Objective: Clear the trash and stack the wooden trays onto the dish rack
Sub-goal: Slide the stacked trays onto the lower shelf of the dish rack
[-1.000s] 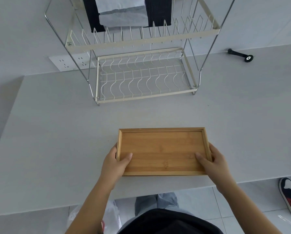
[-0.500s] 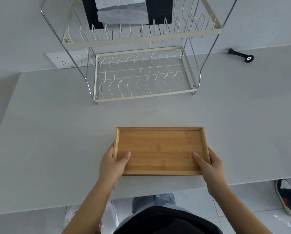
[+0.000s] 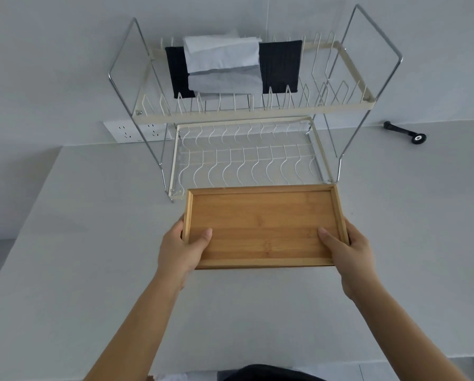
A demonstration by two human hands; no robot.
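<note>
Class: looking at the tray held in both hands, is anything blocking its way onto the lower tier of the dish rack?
Nothing visible: the wooden tray faces the dish rack's bare lower tier. The folded cloths sit only on the upper tier.

Empty rectangular wooden tray [image 3: 263,225], level, just before two-tier wire dish rack [image 3: 246,149].

Wooden tray [image 3: 260,224] held by left hand [image 3: 179,250], right hand [image 3: 349,250] (seemingly lifted), before dish rack [image 3: 246,111]
</note>
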